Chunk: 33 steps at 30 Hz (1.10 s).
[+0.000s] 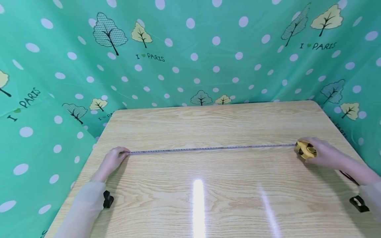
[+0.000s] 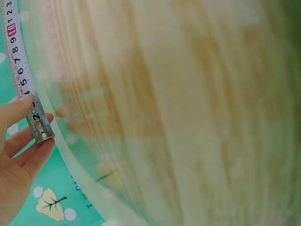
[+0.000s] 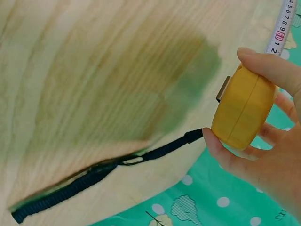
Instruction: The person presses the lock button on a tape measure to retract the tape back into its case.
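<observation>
A yellow tape measure (image 1: 306, 149) is at the right side of the wooden table, gripped by my right hand (image 1: 325, 153). Its blade (image 1: 208, 148) is drawn out to the left, nearly straight across the table. At the left end my left hand (image 1: 114, 160) pinches the blade's tip. In the left wrist view the metal end hook (image 2: 44, 136) lies across the fingers, with the thumb on the blade near the low numbers. The right wrist view shows the yellow case (image 3: 244, 108) between thumb and fingers, with a black wrist strap (image 3: 80, 188) trailing from it.
The light wooden table (image 1: 166, 129) has rounded corners and bright glare streaks near the front. Green dotted cloth (image 1: 190, 49) with printed trees hangs behind and on both sides. Black bands (image 1: 107, 199) sit at both sleeves.
</observation>
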{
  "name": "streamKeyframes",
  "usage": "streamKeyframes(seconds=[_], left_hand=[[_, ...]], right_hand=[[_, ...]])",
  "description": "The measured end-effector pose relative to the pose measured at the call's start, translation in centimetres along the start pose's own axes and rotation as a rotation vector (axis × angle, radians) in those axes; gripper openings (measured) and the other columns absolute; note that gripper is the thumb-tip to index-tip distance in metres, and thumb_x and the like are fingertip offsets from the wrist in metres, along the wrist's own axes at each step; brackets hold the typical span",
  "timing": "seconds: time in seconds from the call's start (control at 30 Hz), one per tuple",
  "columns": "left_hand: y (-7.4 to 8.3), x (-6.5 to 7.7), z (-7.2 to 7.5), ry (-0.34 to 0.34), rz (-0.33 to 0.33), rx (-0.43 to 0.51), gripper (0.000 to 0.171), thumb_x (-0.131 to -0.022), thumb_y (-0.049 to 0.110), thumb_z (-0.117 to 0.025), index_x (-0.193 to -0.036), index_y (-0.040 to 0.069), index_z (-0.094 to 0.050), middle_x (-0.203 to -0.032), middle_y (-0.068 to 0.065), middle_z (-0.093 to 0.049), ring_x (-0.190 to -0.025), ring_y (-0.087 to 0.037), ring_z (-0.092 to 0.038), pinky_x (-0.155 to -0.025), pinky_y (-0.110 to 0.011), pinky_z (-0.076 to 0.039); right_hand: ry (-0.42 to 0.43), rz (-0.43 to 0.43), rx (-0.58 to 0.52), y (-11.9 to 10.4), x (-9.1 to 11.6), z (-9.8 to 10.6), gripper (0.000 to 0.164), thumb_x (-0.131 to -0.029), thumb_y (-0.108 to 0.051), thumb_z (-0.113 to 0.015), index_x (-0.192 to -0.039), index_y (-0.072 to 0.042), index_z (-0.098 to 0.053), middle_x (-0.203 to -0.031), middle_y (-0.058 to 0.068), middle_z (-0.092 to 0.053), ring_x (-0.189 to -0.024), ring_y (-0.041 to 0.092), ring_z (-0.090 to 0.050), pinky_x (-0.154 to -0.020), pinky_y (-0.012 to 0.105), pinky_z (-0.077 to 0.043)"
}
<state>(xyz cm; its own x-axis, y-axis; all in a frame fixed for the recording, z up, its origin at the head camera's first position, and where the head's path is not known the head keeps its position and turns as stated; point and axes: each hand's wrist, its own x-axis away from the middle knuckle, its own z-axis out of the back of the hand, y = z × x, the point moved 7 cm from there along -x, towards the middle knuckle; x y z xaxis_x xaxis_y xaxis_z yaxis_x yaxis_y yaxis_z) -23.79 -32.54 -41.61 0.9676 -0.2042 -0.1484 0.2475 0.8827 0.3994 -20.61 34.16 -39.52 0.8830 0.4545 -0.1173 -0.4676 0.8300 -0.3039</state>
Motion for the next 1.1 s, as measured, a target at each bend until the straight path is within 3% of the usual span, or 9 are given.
streamKeyframes(seconds=[0.27,0.5,0.7,0.8,0.93,1.1], left_hand=[[-0.1,-0.2,0.9,-0.012,0.019,-0.031,0.013,-0.086,0.001,-0.054,-0.095,-0.005,-0.062,-0.093,-0.024,-0.059,-0.089,-0.04,-0.054,-0.077,-0.05,-0.044],[-0.3,-0.2,1.9,0.04,0.02,-0.025,0.014,-0.087,0.005,-0.055,-0.094,-0.004,-0.062,-0.087,-0.02,-0.058,-0.082,-0.035,-0.055,-0.07,-0.047,-0.045],[-0.2,0.0,2.6,0.076,0.024,-0.018,0.016,-0.088,0.009,-0.056,-0.093,-0.003,-0.062,-0.087,-0.02,-0.057,-0.081,-0.035,-0.054,-0.069,-0.048,-0.044],[0.0,0.0,2.9,0.097,0.022,-0.012,0.016,-0.088,0.01,-0.055,-0.093,-0.004,-0.062,-0.087,-0.021,-0.056,-0.082,-0.036,-0.053,-0.071,-0.05,-0.044],[0.1,0.0,3.1,0.115,0.017,-0.013,0.017,-0.088,0.01,-0.056,-0.093,-0.004,-0.062,-0.085,-0.02,-0.055,-0.08,-0.035,-0.053,-0.07,-0.049,-0.044],[-0.1,-0.1,3.3,0.115,0.038,-0.018,0.018,-0.088,0.011,-0.055,-0.095,-0.004,-0.061,-0.086,-0.019,-0.054,-0.08,-0.034,-0.052,-0.069,-0.049,-0.044]], right_hand=[[0.026,0.032,0.017,-0.5,0.0,0.9,0.073,-0.05,-0.003,-0.083,-0.112,0.004,-0.045,-0.098,0.022,-0.054,-0.085,0.035,-0.054,-0.059,0.035,-0.046],[0.043,0.026,0.048,-1.0,0.0,1.6,0.07,-0.049,-0.004,-0.083,-0.109,0.0,-0.046,-0.094,0.013,-0.057,-0.076,0.004,-0.048,-0.054,0.023,-0.041],[0.017,0.023,0.003,-1.5,-0.1,1.8,0.067,-0.053,-0.001,-0.081,-0.107,0.004,-0.042,-0.093,0.018,-0.054,-0.067,-0.001,-0.042,-0.049,0.02,-0.034],[0.037,0.05,0.013,-1.9,-0.2,2.1,0.066,-0.052,0.001,-0.081,-0.106,0.0,-0.043,-0.091,0.015,-0.053,-0.065,0.001,-0.04,-0.048,0.019,-0.032],[0.048,0.082,0.043,-2.5,-0.2,2.3,0.062,-0.051,0.002,-0.081,-0.102,-0.01,-0.047,-0.093,0.013,-0.053,-0.074,0.016,-0.047,-0.052,0.024,-0.034],[0.013,0.054,0.043,-2.5,-0.1,2.3,0.054,-0.056,0.001,-0.079,-0.099,-0.016,-0.05,-0.096,0.02,-0.049,-0.077,0.032,-0.048,-0.055,0.031,-0.035]])
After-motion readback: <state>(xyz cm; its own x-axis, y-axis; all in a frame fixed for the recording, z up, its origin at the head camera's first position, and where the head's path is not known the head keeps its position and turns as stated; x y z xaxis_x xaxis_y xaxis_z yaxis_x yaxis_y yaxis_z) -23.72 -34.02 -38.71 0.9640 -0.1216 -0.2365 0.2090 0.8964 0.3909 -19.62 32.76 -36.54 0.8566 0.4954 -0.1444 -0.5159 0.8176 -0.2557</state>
